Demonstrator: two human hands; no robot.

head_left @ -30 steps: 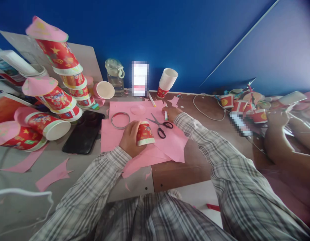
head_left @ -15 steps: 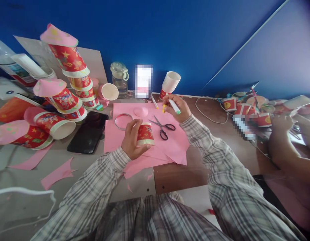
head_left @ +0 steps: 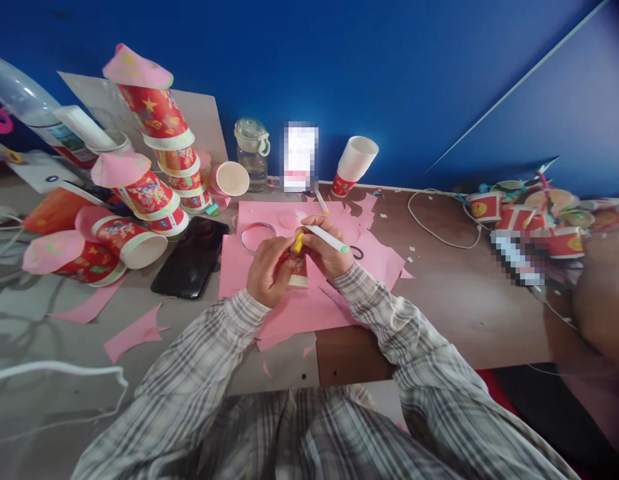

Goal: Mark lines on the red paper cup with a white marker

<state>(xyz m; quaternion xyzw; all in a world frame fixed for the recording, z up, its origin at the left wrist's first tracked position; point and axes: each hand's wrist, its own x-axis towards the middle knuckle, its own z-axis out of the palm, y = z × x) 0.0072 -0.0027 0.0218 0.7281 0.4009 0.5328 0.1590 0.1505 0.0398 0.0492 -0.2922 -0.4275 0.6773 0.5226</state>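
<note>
Both my hands meet over the pink paper (head_left: pixel 284 317). My left hand (head_left: pixel 270 272) is closed around the side of a red paper cup (head_left: pixel 298 275), which stands partly hidden behind the fingers. In the closed fingers of my right hand (head_left: pixel 329 250) is a white marker (head_left: pixel 325 237) with a green end, lying across the hand. A small yellow piece (head_left: pixel 299 242) shows at the right fingertips, close to the left fingers; its kind is unclear. Scissors (head_left: pixel 357 253) lie mostly covered by my right hand and sleeve. A round ring (head_left: pixel 257 227) rests behind my left hand.
Red cup towers with pink cone tops (head_left: pixel 157 117) stand at the left, beside lying cups and a black phone (head_left: pixel 189 257). Stacked white cups (head_left: pixel 358 157), a bottle (head_left: pixel 252 157) and another marker (head_left: pixel 321 200) are at the back. Another person's arm (head_left: pixel 604 293) is at the right.
My right hand has moved left and down with the marker and yellow piece, from behind the scissors to the cup and left hand. The view has shifted slightly.
</note>
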